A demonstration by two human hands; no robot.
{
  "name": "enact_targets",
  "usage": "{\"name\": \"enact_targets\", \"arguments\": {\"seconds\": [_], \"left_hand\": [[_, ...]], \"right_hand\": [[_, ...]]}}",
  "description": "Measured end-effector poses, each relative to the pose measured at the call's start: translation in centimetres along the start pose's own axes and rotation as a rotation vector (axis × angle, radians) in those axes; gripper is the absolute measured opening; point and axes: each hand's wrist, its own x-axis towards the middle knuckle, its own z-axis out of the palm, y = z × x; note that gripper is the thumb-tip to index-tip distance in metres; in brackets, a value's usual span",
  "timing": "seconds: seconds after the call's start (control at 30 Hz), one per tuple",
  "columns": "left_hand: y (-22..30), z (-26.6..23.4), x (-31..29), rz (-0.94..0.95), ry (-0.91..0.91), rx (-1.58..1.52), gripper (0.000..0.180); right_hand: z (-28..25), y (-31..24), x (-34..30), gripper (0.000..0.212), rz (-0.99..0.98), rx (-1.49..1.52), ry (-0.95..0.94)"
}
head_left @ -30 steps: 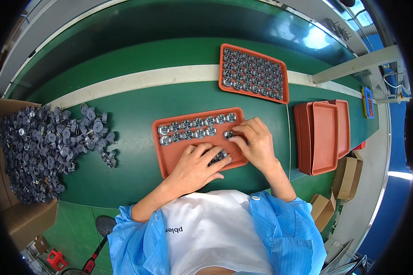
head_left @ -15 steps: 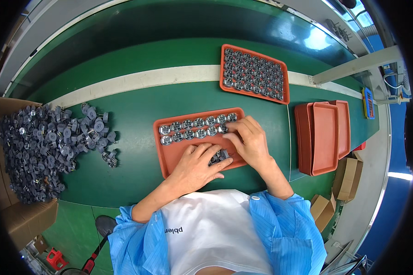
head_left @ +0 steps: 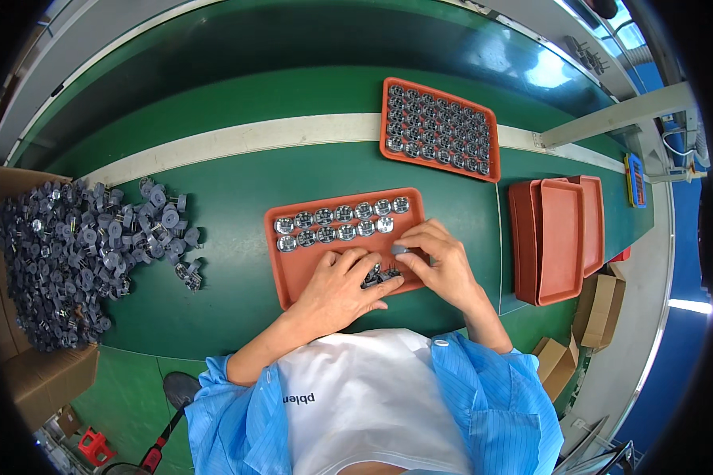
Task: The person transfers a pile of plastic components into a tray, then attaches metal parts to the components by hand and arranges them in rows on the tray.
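Observation:
An orange-red tray point(head_left: 293, 273) lies in front of me on the green bench. Two rows of small round parts point(head_left: 343, 211) with shiny tops stand along its far side. Over the tray's near part, my left hand point(head_left: 333, 286) curls round a few more of the loose round parts point(head_left: 379, 275), some showing dark undersides and pins. My right hand point(head_left: 444, 265) is closed in a pinch at the tray's right edge. A grey round part point(head_left: 400, 249) shows between its thumb and fingers, just right of the second row.
To the left, a heap of grey round parts point(head_left: 95, 245) spills from a cardboard box point(head_left: 51, 380) onto the bench. A filled orange-red tray point(head_left: 495, 170) sits at the back. Stacked trays point(head_left: 562, 245) stand at the right, with cardboard boxes point(head_left: 598, 313) below.
My right hand has drawn back from the end of the second row, toward me and rightward, and a grey part now shows in its pinch. The left hand has barely moved.

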Motion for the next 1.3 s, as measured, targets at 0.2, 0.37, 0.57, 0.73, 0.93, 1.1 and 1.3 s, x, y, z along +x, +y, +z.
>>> {"name": "enact_targets", "arguments": {"seconds": [0.2,0.37,0.57,0.73,0.93,1.1,1.3], "left_hand": [[0.0,-0.2,0.1,0.0,-0.004,-0.001,0.059],[-0.1,-0.3,0.0,0.013,0.001,0.02,0.057],[-0.1,-0.4,0.1,0.017,-0.004,0.022,0.058],[-0.2,-0.4,0.1,0.016,-0.006,0.018,0.06],[0.0,-0.6,0.0,0.002,-0.023,0.0,0.06],[-0.2,-0.5,0.1,0.016,-0.009,0.008,0.059],[-0.2,-0.5,0.1,0.016,-0.006,0.005,0.06]], "right_hand": [[0.8,1.5,-0.5,0.036,-0.353,-0.415,0.168],[-0.1,1.7,-1.2,0.037,-0.424,-0.514,0.102],[-0.8,2.4,-2.3,0.038,-0.545,-0.604,0.034],[-0.7,3.4,-2.8,0.036,-0.556,-0.606,0.055],[-0.5,2.8,-2.5,0.037,-0.505,-0.534,0.059],[-0.5,2.4,-2.7,0.04,-0.482,-0.419,0.045],[0.9,0.7,-2.5,0.028,-0.327,-0.524,0.236]]}}
